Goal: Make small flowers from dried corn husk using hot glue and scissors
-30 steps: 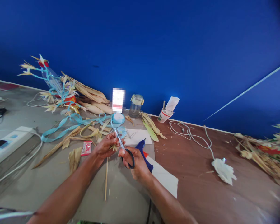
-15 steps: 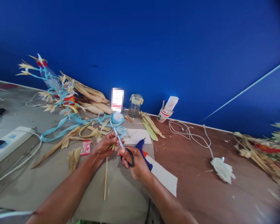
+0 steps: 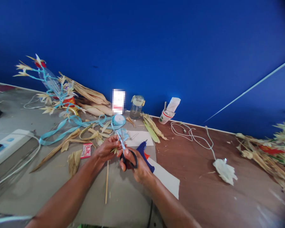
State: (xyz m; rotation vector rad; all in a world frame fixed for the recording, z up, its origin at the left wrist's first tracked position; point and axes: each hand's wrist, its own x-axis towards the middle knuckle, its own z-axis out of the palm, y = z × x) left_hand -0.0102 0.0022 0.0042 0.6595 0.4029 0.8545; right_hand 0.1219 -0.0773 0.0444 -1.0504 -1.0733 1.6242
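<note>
My right hand point(image 3: 139, 164) is closed round black-handled scissors point(image 3: 122, 142), fingers in the loops, with the blades pointing up and away. The fingers of my left hand point(image 3: 110, 147) pinch beside the blades, and a small pale husk piece point(image 3: 115, 151) shows beneath them. Exactly what lies between the blades is too small to tell. Just beyond the scissor tips sits a roll of light blue ribbon point(image 3: 118, 119). A blue glue gun point(image 3: 142, 150) lies right of my right hand, and a thin stick point(image 3: 106, 183) is below my left hand.
Dried corn husks point(image 3: 90, 96), a lidded glass jar point(image 3: 137, 107) and a paper cup point(image 3: 165, 116) stand along the blue wall. Husk flowers with blue-wrapped stems point(image 3: 47, 95) are at left, near a white power strip point(image 3: 13, 144). A white cable point(image 3: 210, 142) lies at right.
The scissors' handles have spread apart and the blades have parted a little. My left hand keeps its pinch. The whole view has shifted slightly.
</note>
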